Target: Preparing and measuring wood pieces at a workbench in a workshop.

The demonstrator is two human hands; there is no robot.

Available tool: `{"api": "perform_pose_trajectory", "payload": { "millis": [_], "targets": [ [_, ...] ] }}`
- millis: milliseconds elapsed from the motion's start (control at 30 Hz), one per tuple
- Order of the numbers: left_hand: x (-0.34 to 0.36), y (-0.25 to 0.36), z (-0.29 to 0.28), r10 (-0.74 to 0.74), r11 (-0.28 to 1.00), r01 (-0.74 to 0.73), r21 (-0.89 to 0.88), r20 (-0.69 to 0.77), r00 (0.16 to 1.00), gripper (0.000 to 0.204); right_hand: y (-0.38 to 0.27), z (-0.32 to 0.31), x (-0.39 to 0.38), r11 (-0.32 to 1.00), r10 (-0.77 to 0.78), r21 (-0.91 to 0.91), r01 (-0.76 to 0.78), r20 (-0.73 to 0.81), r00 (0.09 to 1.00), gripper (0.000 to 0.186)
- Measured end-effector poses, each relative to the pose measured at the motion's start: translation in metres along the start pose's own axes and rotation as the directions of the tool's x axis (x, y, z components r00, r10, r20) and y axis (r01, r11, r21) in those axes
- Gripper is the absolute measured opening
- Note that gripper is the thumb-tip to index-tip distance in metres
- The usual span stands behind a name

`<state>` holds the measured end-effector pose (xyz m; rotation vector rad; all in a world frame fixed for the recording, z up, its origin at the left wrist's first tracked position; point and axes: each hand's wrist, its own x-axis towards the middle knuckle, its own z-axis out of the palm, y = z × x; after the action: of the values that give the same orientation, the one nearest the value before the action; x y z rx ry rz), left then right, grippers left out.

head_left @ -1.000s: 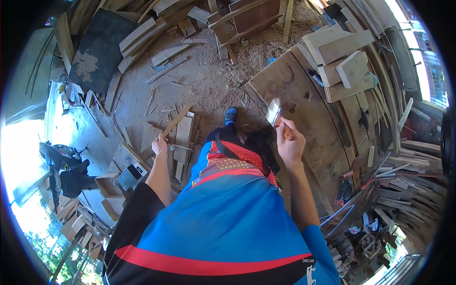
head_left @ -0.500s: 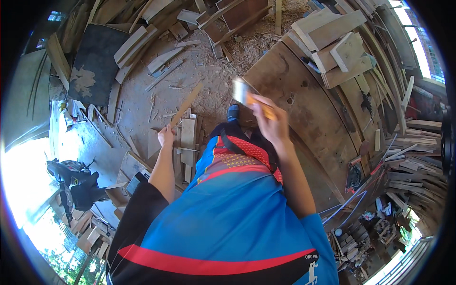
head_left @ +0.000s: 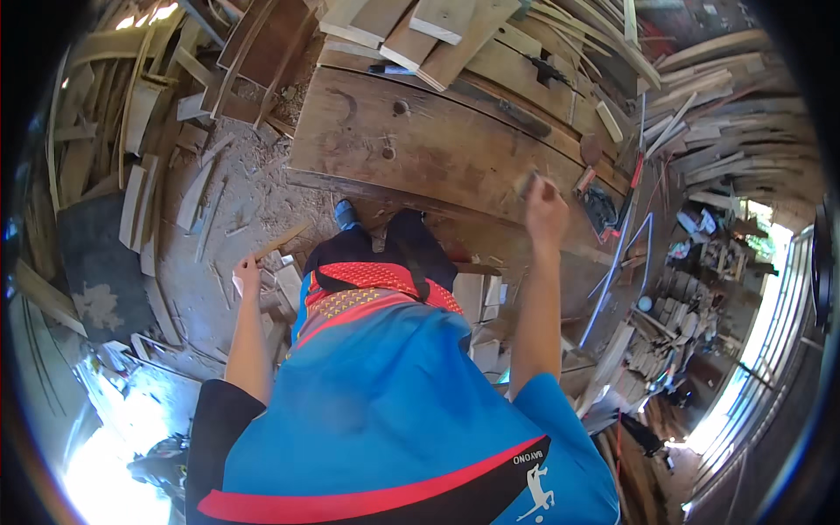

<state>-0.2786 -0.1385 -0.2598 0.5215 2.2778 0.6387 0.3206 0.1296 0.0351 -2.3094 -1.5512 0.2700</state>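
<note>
My left hand, low on the left, is closed on a thin light wooden strip that points up and to the right. My right hand is closed on the paintbrush, now largely hidden by my fingers and blurred. The brush is over the right part of a broad, stained wooden bench top; whether it touches the surface I cannot tell. Stacked plank offcuts lie at the bench's far side, beside a small dark cylinder.
Wood scraps and shavings litter the floor at left, near a dark panel. Tall lumber piles stand at right. A dark power tool and pale blue lengths lie right of my hand. A scooter is at lower left.
My view has turned right toward the bench. My right hand has carried the brush from near my foot out over the bench's right part. My left hand still holds the strip.
</note>
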Motion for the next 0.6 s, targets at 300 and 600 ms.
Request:
{"api": "perform_pose_trajectory", "payload": {
  "millis": [300,600],
  "targets": [
    [-0.038,0.047,0.0,0.058,0.997,-0.062,0.05,0.086,0.995,0.041,-0.285,0.128,-0.078,0.63,-0.7,0.692,0.351,0.311,0.643,0.031],
    [-0.055,0.031,-0.002,-0.069,0.998,0.069,-0.004,-0.039,0.997,0.04,-0.17,0.108,-0.067,0.569,-0.459,0.815,-0.106,0.422,0.782,0.037]
  ]
}}
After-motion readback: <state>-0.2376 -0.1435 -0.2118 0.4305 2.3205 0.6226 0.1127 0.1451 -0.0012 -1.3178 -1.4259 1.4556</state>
